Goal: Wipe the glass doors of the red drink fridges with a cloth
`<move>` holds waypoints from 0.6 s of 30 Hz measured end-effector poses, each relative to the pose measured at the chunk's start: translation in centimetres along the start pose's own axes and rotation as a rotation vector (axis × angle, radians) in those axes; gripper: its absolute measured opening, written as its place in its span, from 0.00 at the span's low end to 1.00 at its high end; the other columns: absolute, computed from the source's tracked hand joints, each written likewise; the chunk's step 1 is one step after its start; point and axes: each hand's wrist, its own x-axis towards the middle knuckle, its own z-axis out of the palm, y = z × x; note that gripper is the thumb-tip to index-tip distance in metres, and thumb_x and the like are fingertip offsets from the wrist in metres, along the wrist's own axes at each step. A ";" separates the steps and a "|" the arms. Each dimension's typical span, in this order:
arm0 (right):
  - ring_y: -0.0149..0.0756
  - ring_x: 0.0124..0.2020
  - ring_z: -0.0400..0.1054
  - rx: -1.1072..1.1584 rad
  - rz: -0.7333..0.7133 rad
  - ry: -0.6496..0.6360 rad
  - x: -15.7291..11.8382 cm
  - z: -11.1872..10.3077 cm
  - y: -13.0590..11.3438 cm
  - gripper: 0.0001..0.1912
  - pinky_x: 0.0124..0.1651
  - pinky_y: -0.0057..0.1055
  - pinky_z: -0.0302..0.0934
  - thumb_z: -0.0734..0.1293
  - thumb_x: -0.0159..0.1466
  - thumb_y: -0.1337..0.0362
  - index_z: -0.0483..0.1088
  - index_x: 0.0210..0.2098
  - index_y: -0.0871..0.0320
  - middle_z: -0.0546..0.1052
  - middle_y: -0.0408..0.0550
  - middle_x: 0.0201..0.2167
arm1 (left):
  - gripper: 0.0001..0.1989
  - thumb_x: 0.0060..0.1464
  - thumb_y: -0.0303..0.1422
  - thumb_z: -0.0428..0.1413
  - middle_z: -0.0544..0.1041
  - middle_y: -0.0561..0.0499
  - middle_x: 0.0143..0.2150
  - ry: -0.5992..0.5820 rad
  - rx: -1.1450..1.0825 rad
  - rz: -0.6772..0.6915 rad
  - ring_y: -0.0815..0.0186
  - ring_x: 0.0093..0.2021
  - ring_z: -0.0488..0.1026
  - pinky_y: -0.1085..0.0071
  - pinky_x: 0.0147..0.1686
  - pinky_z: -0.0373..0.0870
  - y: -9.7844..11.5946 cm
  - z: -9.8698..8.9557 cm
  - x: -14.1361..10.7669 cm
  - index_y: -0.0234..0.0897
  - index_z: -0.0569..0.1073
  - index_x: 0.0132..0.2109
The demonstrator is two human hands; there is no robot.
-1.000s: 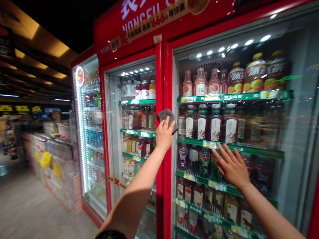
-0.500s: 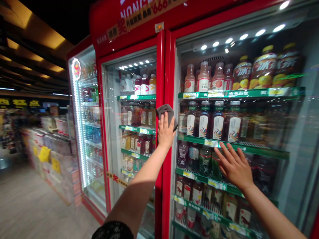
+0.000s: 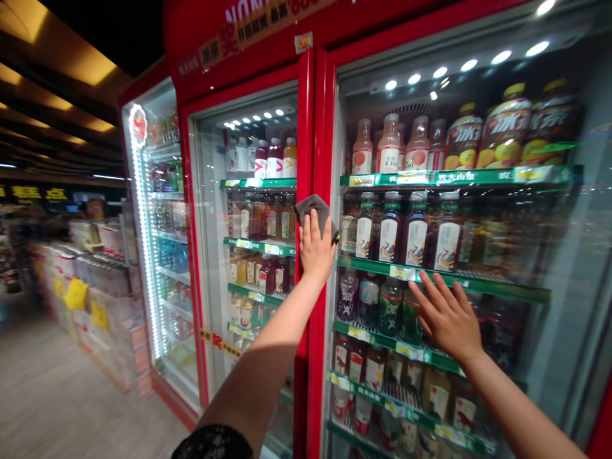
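A dark grey cloth (image 3: pixel 323 208) lies against the red door frame (image 3: pixel 322 140) where two glass cooler doors meet. My left hand (image 3: pixel 316 254) presses on the cloth with its fingers stretched upward, pinning it to the frame. To the right, my right hand (image 3: pixel 452 319) has its fingers spread at the glass of the right door (image 3: pixel 507 236), holding nothing. Whether its palm touches the glass cannot be made out. Behind that glass, dark bottles (image 3: pixel 417 231) with white labels stand on a green-edged shelf (image 3: pixel 478 284).
The left glass door (image 3: pixel 208 210) also fronts shelves of bottled drinks. Beyond it stands another lit cooler (image 3: pixel 165 255). Stacked boxes (image 3: pixel 108 287) with yellow tags line the floor (image 3: pixel 52 389) at left. A red header (image 3: pixel 268 38) runs above the doors.
The view has shifted slightly, moving the coolers a little left in the picture. My left hand and the cloth stay at about the same height on the frame. My right hand stays spread at the glass.
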 end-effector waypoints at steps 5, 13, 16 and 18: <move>0.48 0.74 0.46 -0.011 0.000 -0.024 0.0 0.0 0.1 0.41 0.75 0.50 0.36 0.65 0.67 0.59 0.43 0.74 0.47 0.51 0.47 0.73 | 0.43 0.55 0.27 0.62 0.39 0.38 0.77 0.010 -0.082 -0.026 0.48 0.76 0.36 0.49 0.73 0.41 0.3 0.2 1.5 0.37 0.53 0.73; 0.50 0.73 0.47 -0.013 0.015 -0.035 -0.2 0.0 0.3 0.42 0.74 0.52 0.37 0.66 0.66 0.60 0.43 0.74 0.46 0.49 0.46 0.74 | 0.42 0.56 0.28 0.62 0.38 0.35 0.76 -0.019 -0.052 0.000 0.49 0.75 0.32 0.46 0.72 0.45 -0.3 2.0 -4.9 0.35 0.52 0.73; 0.50 0.74 0.46 -0.003 0.016 -0.040 -0.2 0.0 0.3 0.42 0.74 0.52 0.37 0.66 0.67 0.60 0.42 0.74 0.46 0.49 0.46 0.74 | 0.42 0.56 0.28 0.62 0.39 0.33 0.76 -0.080 -0.008 0.002 0.48 0.75 0.33 0.45 0.71 0.48 -0.5 2.4 -9.3 0.35 0.53 0.73; 0.49 0.74 0.46 0.001 0.013 -0.040 -0.2 0.0 0.3 0.42 0.74 0.52 0.37 0.66 0.67 0.60 0.42 0.74 0.46 0.49 0.46 0.74 | 0.43 0.55 0.28 0.62 0.39 0.33 0.76 -0.131 0.014 0.010 0.46 0.75 0.34 0.45 0.71 0.50 -0.7 2.6 -12.5 0.35 0.53 0.73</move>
